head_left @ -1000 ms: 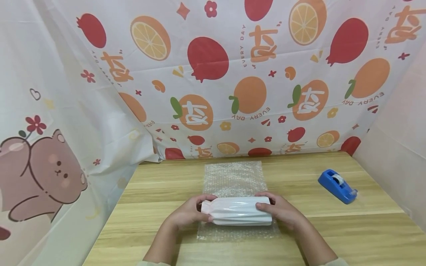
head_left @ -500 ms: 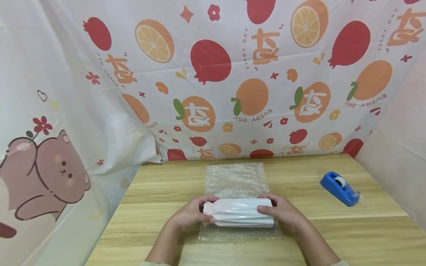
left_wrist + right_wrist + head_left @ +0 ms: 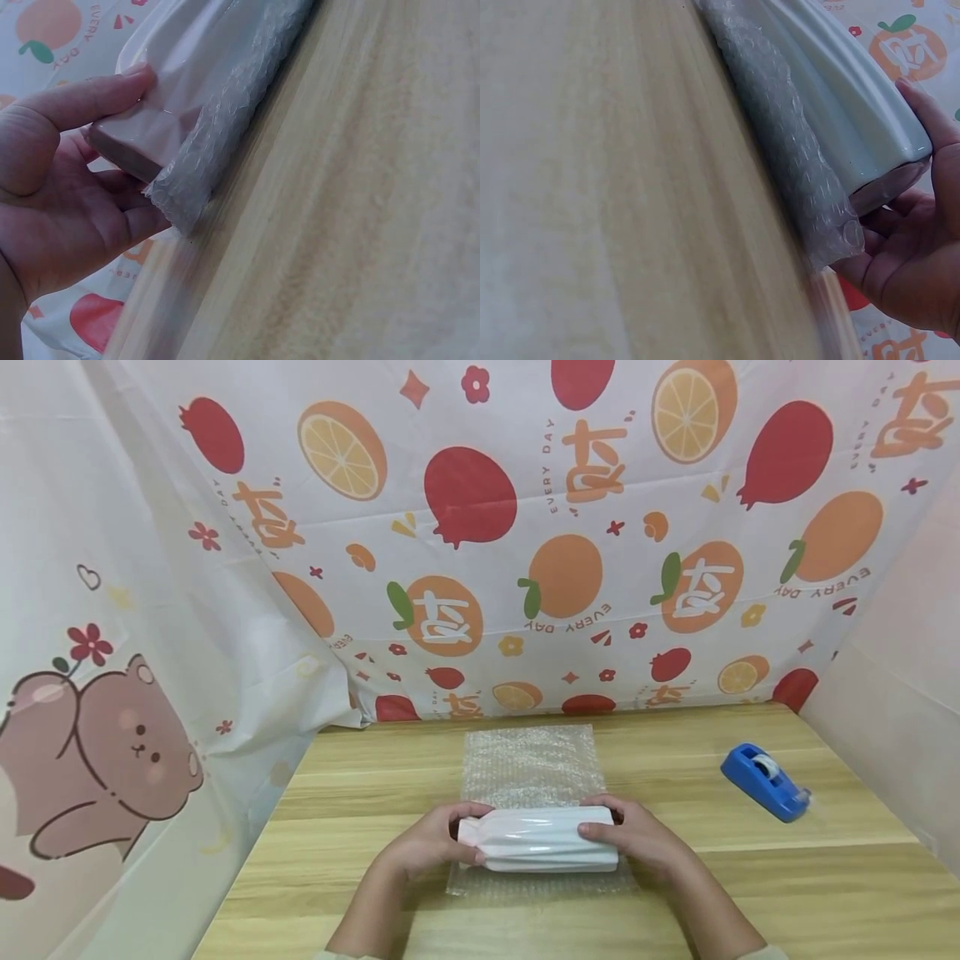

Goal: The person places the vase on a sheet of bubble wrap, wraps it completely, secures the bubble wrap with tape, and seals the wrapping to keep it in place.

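A glossy, fluted vase, white with a pinkish neck, lies on its side across a sheet of bubble wrap. My left hand grips the neck end, thumb on the near side and fingers at the far side. At the wider base end, my right hand holds the vase, its thumb on top. In the left wrist view the wrap rises along the vase's near side, with the lower fingers behind its corner. The right wrist view shows the wrap likewise standing up beside the vase.
A blue tape dispenser with a roll of clear tape stands on the wooden table at the right. A fruit-printed cloth hangs behind the table, and a bear-printed one hangs at the left.
The near edge of the bubble wrap now shows slightly closer to the vase. Both hands keep their hold on the vase; the head view shifts a little.
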Demonstrator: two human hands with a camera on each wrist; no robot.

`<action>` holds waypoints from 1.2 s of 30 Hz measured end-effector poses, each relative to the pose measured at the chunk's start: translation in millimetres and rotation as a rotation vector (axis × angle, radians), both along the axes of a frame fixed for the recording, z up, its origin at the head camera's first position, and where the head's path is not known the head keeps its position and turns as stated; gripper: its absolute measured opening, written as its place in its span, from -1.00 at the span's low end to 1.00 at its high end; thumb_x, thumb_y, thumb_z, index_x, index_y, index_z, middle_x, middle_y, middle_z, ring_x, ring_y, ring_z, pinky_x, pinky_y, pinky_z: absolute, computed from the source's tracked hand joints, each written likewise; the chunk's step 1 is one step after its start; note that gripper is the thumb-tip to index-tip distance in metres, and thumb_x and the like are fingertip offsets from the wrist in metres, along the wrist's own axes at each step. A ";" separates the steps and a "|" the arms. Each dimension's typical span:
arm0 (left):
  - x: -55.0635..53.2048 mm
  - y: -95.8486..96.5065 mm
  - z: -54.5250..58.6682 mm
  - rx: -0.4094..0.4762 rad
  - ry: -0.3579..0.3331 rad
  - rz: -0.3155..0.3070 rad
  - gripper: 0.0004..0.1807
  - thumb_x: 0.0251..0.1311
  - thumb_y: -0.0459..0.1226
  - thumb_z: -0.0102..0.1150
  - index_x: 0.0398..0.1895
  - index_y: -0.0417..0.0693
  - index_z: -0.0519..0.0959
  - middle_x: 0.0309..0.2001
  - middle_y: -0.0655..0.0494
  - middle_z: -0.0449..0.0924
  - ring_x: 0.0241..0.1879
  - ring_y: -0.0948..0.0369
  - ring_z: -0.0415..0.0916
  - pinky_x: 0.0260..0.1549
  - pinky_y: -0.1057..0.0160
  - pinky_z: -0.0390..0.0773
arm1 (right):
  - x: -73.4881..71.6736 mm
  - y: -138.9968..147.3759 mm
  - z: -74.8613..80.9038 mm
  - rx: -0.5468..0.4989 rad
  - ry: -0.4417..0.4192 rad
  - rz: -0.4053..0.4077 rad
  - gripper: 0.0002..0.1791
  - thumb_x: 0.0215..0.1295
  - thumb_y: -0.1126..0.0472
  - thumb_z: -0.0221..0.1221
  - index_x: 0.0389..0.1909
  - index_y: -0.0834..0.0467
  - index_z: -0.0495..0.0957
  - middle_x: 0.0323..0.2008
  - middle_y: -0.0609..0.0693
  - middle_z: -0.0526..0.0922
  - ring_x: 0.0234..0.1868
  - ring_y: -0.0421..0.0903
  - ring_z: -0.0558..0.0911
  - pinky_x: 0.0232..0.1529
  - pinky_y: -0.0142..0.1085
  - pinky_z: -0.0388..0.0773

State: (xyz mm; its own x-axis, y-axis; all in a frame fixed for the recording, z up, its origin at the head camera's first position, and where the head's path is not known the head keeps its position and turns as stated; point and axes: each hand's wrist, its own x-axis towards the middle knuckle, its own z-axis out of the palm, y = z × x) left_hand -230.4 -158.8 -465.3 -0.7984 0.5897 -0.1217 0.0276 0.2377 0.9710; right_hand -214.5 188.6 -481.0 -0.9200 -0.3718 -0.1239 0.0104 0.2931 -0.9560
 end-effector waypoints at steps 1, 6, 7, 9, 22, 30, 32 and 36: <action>0.1 -0.1 -0.3 -0.004 0.003 0.001 -0.30 -0.08 -0.46 0.44 0.25 -0.26 0.46 -0.01 -0.07 0.56 -0.10 0.13 0.54 -0.16 0.26 0.61 | 0.1 0.0 0.8 -0.006 0.001 0.007 -0.42 0.26 0.01 0.29 0.22 0.22 0.46 0.07 0.14 0.55 -0.03 -0.04 0.55 -0.02 -0.19 0.51; 1.5 0.0 -0.1 -0.042 0.032 0.013 -0.29 -0.10 -0.47 0.46 0.24 -0.27 0.48 -0.06 -0.07 0.59 -0.15 0.14 0.55 -0.21 0.29 0.61 | 1.3 -0.3 5.3 0.052 0.043 0.015 -0.44 0.27 -0.01 0.27 0.22 0.18 0.48 0.11 0.13 0.56 0.04 -0.04 0.54 0.03 -0.17 0.49; 1.9 0.0 0.2 -0.051 0.038 0.014 -0.28 -0.11 -0.46 0.46 0.24 -0.27 0.48 -0.07 -0.07 0.60 -0.16 0.14 0.56 -0.22 0.29 0.61 | 1.5 -0.3 5.7 0.065 0.046 0.011 -0.44 0.27 -0.02 0.27 0.21 0.17 0.49 0.14 0.13 0.55 0.08 -0.03 0.53 0.04 -0.16 0.49; 2.5 0.0 0.7 -0.072 0.050 0.015 -0.27 -0.10 -0.44 0.47 0.26 -0.26 0.47 -0.07 -0.06 0.60 -0.16 0.15 0.56 -0.21 0.30 0.60 | 1.4 0.0 5.9 0.103 0.057 0.006 -0.45 0.27 -0.05 0.27 0.20 0.15 0.50 0.16 0.13 0.54 0.11 0.00 0.53 0.05 -0.15 0.49; -1.1 -0.8 -2.6 -0.068 0.058 -0.002 -0.32 0.01 -0.39 0.43 0.28 -0.20 0.45 -0.03 -0.05 0.58 -0.11 0.14 0.51 -0.20 0.30 0.57 | 0.2 2.1 5.3 0.176 0.064 -0.045 -0.40 0.24 -0.10 0.29 0.22 0.12 0.50 0.09 0.18 0.55 -0.20 -0.06 0.52 -0.42 -0.20 0.59; -0.1 -0.6 0.0 -0.090 0.087 -0.006 -0.30 0.00 -0.39 0.42 0.29 -0.22 0.43 0.03 -0.11 0.55 -0.10 0.15 0.52 -0.18 0.31 0.57 | -0.5 1.7 3.4 0.174 0.127 -0.022 -0.41 0.26 -0.07 0.28 0.23 0.16 0.50 0.02 0.14 0.62 -0.16 -0.09 0.56 -0.25 -0.24 0.58; 2.6 1.0 4.6 -0.137 0.143 -0.006 -0.28 -0.03 -0.37 0.45 0.28 -0.22 0.44 0.08 -0.12 0.54 -0.08 0.13 0.52 -0.17 0.29 0.58 | -1.0 2.4 2.4 0.192 0.152 -0.011 -0.41 0.26 -0.08 0.28 0.22 0.15 0.51 0.06 0.13 0.61 -0.11 -0.10 0.57 -0.15 -0.26 0.55; 11.0 11.1 19.0 -0.287 0.348 -0.004 -0.23 -0.12 -0.29 0.50 0.27 -0.18 0.45 0.19 -0.08 0.50 0.05 0.09 0.50 0.04 0.13 0.53 | -2.3 3.6 1.9 0.214 0.172 -0.004 -0.43 0.26 -0.11 0.27 0.19 0.12 0.52 0.09 0.11 0.61 -0.04 -0.09 0.57 -0.04 -0.24 0.52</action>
